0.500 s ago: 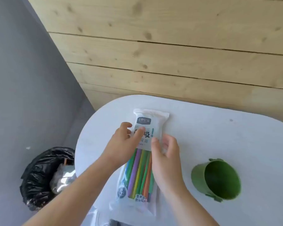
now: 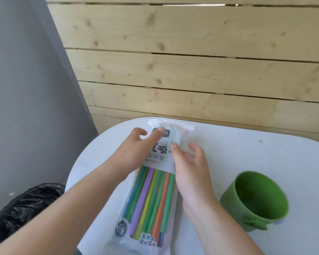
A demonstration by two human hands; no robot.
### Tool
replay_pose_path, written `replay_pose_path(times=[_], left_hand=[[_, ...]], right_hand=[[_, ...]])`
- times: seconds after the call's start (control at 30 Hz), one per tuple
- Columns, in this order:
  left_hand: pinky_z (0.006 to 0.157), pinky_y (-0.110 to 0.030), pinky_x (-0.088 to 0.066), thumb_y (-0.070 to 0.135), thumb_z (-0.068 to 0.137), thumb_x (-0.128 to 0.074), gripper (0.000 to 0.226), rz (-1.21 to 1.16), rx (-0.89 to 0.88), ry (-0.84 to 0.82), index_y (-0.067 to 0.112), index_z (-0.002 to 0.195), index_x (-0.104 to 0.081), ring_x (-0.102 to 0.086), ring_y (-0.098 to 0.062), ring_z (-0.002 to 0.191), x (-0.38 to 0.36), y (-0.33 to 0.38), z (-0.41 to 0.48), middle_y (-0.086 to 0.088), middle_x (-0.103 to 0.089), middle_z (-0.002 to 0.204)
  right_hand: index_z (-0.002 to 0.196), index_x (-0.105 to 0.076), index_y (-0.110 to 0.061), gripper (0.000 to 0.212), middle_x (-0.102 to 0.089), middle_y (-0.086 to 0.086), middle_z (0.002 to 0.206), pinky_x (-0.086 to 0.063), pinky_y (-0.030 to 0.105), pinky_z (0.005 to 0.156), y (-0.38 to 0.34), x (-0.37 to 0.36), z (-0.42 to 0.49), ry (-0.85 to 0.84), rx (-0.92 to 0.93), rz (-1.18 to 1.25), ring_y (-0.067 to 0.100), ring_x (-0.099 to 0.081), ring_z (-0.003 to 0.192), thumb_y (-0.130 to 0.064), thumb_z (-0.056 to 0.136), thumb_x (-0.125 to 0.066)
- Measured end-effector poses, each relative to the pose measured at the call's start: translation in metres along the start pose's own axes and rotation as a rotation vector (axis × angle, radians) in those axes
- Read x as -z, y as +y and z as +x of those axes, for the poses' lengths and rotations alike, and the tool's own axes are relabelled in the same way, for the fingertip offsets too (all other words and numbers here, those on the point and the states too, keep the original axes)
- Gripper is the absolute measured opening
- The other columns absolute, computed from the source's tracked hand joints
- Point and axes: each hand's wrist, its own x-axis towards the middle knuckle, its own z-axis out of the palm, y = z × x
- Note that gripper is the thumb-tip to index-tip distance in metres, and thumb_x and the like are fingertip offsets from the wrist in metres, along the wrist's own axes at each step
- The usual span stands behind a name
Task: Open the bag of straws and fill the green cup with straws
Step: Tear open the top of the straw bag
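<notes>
- The bag of straws (image 2: 156, 173) lies flat and lengthwise on the white table (image 2: 238, 150), its sealed top end pointing toward the wooden plank wall (image 2: 191, 70) and its bottom end reaching the near table edge.
- The top seal of the bag looks unbroken; the coloured straws (image 2: 151, 196) are all inside, showing through the clear lower half below the printed label.
- The left hand (image 2: 134, 153) comes in from the left side of the bag and rests on its upper part. Its fingers (image 2: 157, 134) are loosely spread, with one fingertip pressed on the dark label patch just below the seal; another finger curls up beside the bag's left edge.
- The left hand lies on top of the bag and is not closed round it; whether anything is pinched underneath I cannot tell.
- The right hand (image 2: 190, 173) sits along the bag's right edge, palm turned inward. Its thumb touches the printed label near the middle of the upper half, while the other fingers (image 2: 196, 149) are half open and curved around the right edge.
- That hand looks half open, cupping the bag's edge; a firm grasp cannot be confirmed.
- The green cup (image 2: 254, 201) stands on the table to the right of the right hand, apart from the bag, its mouth open and nothing visible inside.
- A black bin bag (image 2: 24, 207) sits on the floor at lower left, below the table.
</notes>
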Motion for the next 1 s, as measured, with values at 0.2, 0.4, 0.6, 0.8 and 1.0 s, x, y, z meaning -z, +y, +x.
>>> replay_pose_path(times=[0.2,0.4,0.6,0.8,1.0], left_hand=[[0.067,-0.021,-0.037,0.073,0.097,-0.047,0.064,-0.089,-0.225,0.103,0.030,0.144,-0.049,-0.054,0.004,0.092,0.014,0.046,-0.069,0.014,-0.059,0.105],[0.078,-0.024,-0.048,0.063,0.105,-0.041,0.048,-0.141,-0.391,0.059,0.029,0.137,-0.054,-0.068,-0.012,0.104,0.012,0.073,-0.144,0.005,-0.071,0.111],[0.050,0.000,-0.038,0.053,0.109,-0.044,0.022,-0.266,-0.433,-0.043,0.039,0.093,-0.050,-0.063,0.016,0.071,0.006,0.088,-0.190,0.022,-0.057,0.088],[0.070,-0.013,-0.047,0.065,0.103,-0.042,0.037,-0.391,-0.473,-0.093,0.040,0.129,-0.047,-0.064,0.000,0.099,0.005,0.100,-0.188,0.016,-0.064,0.110],[0.097,-0.031,-0.049,0.073,0.103,-0.033,0.055,-0.304,-0.501,-0.123,0.034,0.123,-0.067,-0.067,-0.011,0.112,0.006,0.095,-0.165,0.009,-0.076,0.115]], right_hand=[[0.133,-0.048,-0.024,0.046,-0.073,-0.008,0.094,-0.048,0.017,0.053,-0.065,-0.004,-0.047,-0.010,0.147,0.007,0.007,-0.070,0.077,-0.043,0.093,-0.061],[0.103,-0.064,-0.029,0.022,-0.076,0.003,0.099,-0.061,0.045,0.080,-0.112,0.015,-0.100,0.001,0.279,-0.073,0.023,-0.074,0.088,-0.046,0.090,-0.060],[0.102,-0.068,-0.021,0.015,-0.078,-0.004,0.094,-0.055,0.030,0.077,-0.128,0.042,-0.136,-0.093,0.355,-0.143,0.015,-0.074,0.088,-0.032,0.093,-0.065],[0.101,-0.073,-0.015,0.018,-0.077,-0.006,0.088,-0.050,0.022,0.068,-0.136,0.046,-0.137,-0.154,0.463,-0.272,0.007,-0.071,0.078,-0.017,0.083,-0.075],[0.124,-0.065,-0.027,0.031,-0.071,-0.004,0.122,-0.060,0.042,0.087,-0.146,0.059,-0.134,-0.398,0.439,-0.146,0.015,-0.066,0.115,-0.042,0.098,-0.056]])
